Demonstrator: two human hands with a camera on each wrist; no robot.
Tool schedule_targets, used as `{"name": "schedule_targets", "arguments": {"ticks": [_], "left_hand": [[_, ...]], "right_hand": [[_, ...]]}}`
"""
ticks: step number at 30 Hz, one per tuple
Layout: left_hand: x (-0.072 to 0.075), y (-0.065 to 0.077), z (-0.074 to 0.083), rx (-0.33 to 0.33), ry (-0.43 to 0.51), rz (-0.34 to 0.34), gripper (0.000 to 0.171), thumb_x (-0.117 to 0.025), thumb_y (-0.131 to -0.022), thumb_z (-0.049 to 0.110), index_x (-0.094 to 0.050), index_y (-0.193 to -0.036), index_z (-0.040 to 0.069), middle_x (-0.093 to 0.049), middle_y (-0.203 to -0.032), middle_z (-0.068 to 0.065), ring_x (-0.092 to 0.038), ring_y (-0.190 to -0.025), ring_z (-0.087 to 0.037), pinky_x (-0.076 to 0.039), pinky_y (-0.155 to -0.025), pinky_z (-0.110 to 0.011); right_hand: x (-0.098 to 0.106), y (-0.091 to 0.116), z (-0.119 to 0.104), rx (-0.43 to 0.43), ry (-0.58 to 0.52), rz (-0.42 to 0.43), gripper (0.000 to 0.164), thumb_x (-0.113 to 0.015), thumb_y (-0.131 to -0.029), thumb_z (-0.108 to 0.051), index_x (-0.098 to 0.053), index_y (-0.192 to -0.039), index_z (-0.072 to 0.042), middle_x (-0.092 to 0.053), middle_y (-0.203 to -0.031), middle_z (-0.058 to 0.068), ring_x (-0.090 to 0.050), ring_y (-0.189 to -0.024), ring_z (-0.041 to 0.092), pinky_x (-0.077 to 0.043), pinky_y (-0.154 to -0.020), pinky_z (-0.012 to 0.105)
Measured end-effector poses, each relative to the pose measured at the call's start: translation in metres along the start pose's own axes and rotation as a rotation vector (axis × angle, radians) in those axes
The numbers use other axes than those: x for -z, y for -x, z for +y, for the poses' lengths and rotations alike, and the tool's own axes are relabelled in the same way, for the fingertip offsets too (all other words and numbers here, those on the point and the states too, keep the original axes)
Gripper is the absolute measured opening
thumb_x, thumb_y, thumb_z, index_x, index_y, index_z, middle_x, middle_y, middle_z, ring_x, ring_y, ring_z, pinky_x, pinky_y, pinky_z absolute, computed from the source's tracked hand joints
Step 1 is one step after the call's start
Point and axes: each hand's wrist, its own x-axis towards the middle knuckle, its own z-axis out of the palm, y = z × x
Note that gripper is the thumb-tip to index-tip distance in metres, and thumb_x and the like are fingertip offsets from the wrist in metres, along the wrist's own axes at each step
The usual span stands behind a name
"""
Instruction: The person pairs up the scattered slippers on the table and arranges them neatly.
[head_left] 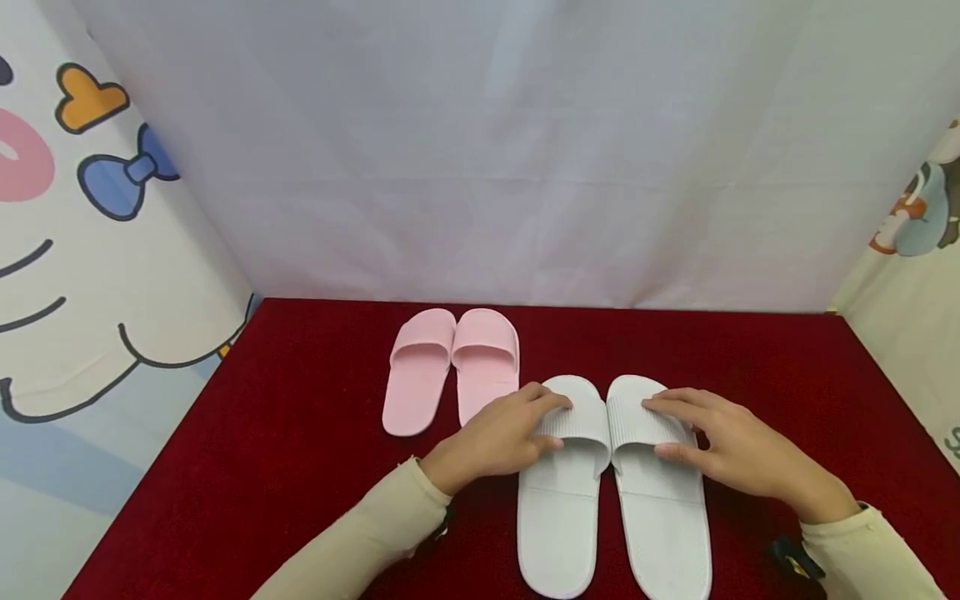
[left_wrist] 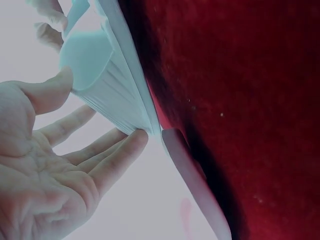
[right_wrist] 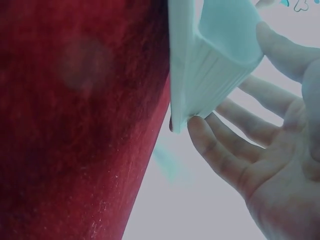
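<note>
Two white slippers stand side by side on the red cloth, toes pointing away from me: the left white slipper (head_left: 558,533) and the right white slipper (head_left: 667,533). My left hand (head_left: 502,437) is at the ribbed strap of the left one, thumb by the strap's rear edge and fingers loosely extended over its outer side. At the right slipper's strap (right_wrist: 220,65), my right hand (head_left: 742,446) lies in much the same way, fingers spread. Fingertips of both hands touch or nearly touch the straps in the wrist views. Neither hand visibly grips.
A pair of pink slippers (head_left: 420,383) sits farther back and left on the red cloth (head_left: 262,467), close to the left white slipper. Behind rises a pale curtain (head_left: 525,167). A cartoon-printed sheet (head_left: 97,292) borders the left side, another printed sheet (head_left: 907,333) the right.
</note>
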Motion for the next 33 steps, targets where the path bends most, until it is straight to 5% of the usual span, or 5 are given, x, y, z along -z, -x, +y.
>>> {"name": "schedule_targets", "arguments": {"ticks": [33], "left_hand": [[0.01, -0.026, -0.015, 0.073, 0.013, 0.041, 0.043, -0.069, -0.093, 0.027, -0.059, -0.133, 0.019, -0.06, -0.125, -0.008, -0.062, -0.102, -0.019, -0.053, -0.088, -0.035]], "right_hand": [[0.013, -0.033, 0.011, 0.044, 0.026, -0.028, 0.053, -0.074, -0.089, -0.034, -0.062, -0.135, -0.012, -0.062, -0.133, 0.012, -0.059, -0.122, 0.034, -0.05, -0.098, 0.054]]}}
